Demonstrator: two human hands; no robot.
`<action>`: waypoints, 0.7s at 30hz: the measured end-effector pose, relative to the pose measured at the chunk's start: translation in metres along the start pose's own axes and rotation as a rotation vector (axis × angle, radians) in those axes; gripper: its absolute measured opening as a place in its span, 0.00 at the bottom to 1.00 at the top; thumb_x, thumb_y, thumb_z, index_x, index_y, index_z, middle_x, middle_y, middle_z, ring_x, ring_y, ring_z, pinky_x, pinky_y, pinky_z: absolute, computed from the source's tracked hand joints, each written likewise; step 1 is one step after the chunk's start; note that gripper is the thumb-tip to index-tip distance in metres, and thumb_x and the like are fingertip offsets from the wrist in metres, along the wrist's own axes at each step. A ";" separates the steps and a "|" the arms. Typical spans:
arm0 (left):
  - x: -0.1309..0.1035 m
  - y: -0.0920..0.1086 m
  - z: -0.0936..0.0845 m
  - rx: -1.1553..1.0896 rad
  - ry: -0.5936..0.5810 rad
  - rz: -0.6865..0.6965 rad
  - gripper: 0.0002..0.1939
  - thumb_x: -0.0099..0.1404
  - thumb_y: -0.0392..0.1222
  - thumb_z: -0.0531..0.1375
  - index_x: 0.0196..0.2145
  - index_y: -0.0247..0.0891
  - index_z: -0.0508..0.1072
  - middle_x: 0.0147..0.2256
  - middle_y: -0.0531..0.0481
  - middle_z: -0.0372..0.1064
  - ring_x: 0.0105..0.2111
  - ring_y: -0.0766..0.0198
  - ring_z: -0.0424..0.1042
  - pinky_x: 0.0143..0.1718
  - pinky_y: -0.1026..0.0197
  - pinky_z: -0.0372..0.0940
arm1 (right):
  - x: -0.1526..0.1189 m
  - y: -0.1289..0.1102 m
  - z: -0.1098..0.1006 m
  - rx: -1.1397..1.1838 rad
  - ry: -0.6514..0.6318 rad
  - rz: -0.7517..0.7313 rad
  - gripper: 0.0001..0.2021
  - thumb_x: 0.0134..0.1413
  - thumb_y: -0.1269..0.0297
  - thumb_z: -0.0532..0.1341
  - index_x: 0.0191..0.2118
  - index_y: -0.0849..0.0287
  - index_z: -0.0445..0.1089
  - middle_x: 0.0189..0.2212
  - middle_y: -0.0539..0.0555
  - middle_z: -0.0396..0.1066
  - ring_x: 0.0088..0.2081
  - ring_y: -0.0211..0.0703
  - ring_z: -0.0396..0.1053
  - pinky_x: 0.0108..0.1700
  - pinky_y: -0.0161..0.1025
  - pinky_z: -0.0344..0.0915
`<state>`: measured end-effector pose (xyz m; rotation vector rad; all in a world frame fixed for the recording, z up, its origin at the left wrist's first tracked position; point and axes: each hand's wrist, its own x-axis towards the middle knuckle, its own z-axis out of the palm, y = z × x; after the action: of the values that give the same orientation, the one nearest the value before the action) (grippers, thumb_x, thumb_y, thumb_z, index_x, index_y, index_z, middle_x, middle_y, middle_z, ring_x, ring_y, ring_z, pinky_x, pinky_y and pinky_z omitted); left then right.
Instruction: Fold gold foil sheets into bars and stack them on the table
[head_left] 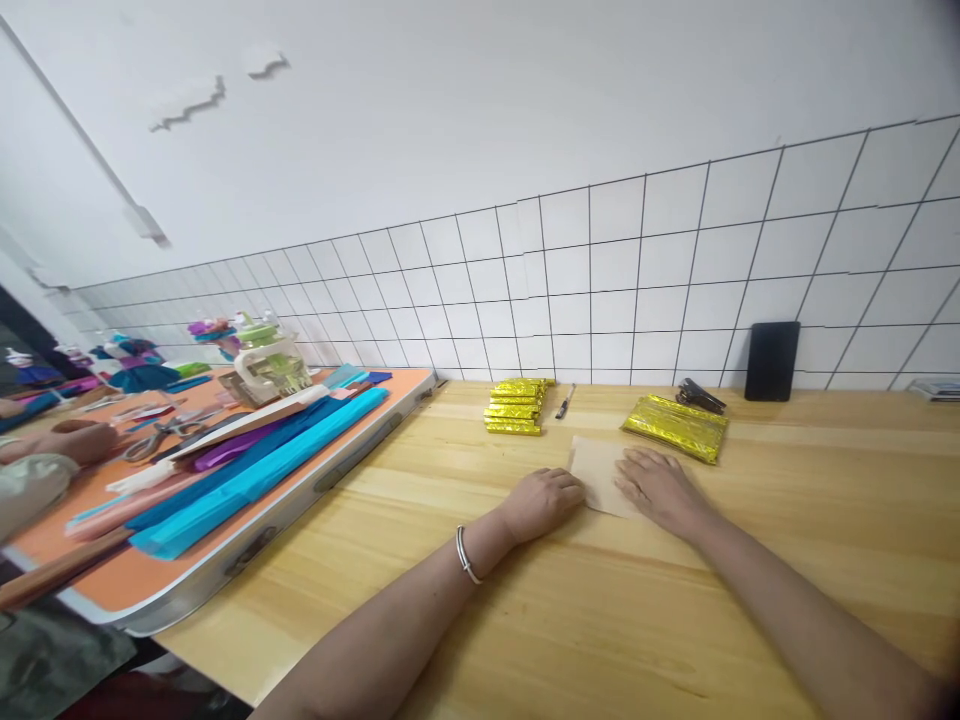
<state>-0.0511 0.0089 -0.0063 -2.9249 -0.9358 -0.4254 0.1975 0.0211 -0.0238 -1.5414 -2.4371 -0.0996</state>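
A thin, pale tan sheet (600, 478) lies flat on the wooden table (420, 520). At its left edge rests my left hand (544, 502), palm down with the fingers curled together; whether it pinches the sheet is hidden. My right hand (660, 487) lies on the sheet's right part with its fingers spread. Beyond the hands are a stack of shiny gold strips (515, 408), a pen (565, 402) and a flat gold foil packet (676, 428).
A black stapler-like object (700, 396) sits behind the packet. A dark phone (772, 361) leans on the tiled wall. To the left, an orange-topped case (300, 480) bears blue rolls (262, 480), scissors (161, 435) and a jug (270, 365); another person's hand (79, 440) is beside them.
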 end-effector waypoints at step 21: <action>-0.008 -0.017 -0.001 -0.613 0.076 -0.232 0.18 0.59 0.46 0.59 0.46 0.37 0.68 0.40 0.49 0.71 0.36 0.65 0.69 0.39 0.66 0.64 | -0.006 -0.041 -0.019 0.096 -0.065 0.003 0.19 0.52 0.68 0.51 0.50 0.55 0.67 0.48 0.55 0.70 0.48 0.47 0.65 0.49 0.40 0.59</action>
<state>-0.0671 0.0184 -0.0078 -3.2872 -1.3428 -0.9867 0.1662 -0.0059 -0.0036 -1.5299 -2.4500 0.0686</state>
